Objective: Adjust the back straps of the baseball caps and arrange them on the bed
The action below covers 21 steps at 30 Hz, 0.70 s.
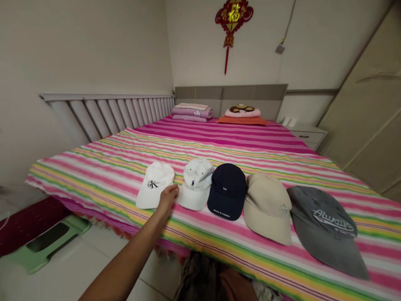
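My left hand [169, 196] reaches in from the lower left, its fingers curled closed in the narrow space between two caps. It overlaps the right edge of the white cap [150, 194] with the black CK letters. Its fingertips come close to the brim of the pale grey-white cap [196, 184] with a small dark logo. Whether they pinch a cap's edge is hidden. To the right, in a row, lie a navy cap [228, 190], a beige cap [267, 207] and a grey cap [328, 230] lettered "Always". My right hand cannot be made out.
The caps rest near the front edge of a bed with a striped sheet [103, 167]. Folded purple bedding [191, 113] and a pink pillow [242, 112] sit by the headboard [250, 94]. A rail [109, 109] runs along the left; a green stool [56, 246] stands on the floor.
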Each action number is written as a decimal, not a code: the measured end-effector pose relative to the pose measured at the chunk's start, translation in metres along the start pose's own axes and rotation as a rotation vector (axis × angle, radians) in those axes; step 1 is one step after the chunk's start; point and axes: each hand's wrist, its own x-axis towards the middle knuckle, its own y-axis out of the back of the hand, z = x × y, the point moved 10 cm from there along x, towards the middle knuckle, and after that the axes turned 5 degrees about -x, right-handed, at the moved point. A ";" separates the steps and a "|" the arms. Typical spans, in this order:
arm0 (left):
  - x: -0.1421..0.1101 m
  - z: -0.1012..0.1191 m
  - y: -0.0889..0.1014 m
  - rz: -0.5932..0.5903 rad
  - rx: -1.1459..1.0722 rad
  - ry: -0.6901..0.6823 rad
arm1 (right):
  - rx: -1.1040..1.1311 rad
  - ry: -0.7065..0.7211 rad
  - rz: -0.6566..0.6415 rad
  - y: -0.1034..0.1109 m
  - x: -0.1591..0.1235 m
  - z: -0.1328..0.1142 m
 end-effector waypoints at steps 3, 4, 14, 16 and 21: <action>-0.040 -0.021 0.044 0.078 -0.124 0.181 | 0.044 -0.025 -0.020 0.005 0.000 -0.002; -0.051 -0.027 0.059 0.123 -0.160 0.235 | 0.050 -0.032 -0.022 0.007 0.000 -0.003; -0.037 0.003 0.108 0.418 -0.454 0.204 | -0.008 -0.085 -0.092 0.006 0.001 -0.016; -0.032 0.010 0.101 0.397 -0.495 0.187 | -0.006 -0.096 -0.099 0.008 0.000 -0.017; -0.048 0.035 0.080 0.257 -0.594 0.030 | 0.083 -0.171 -0.122 0.020 0.001 -0.019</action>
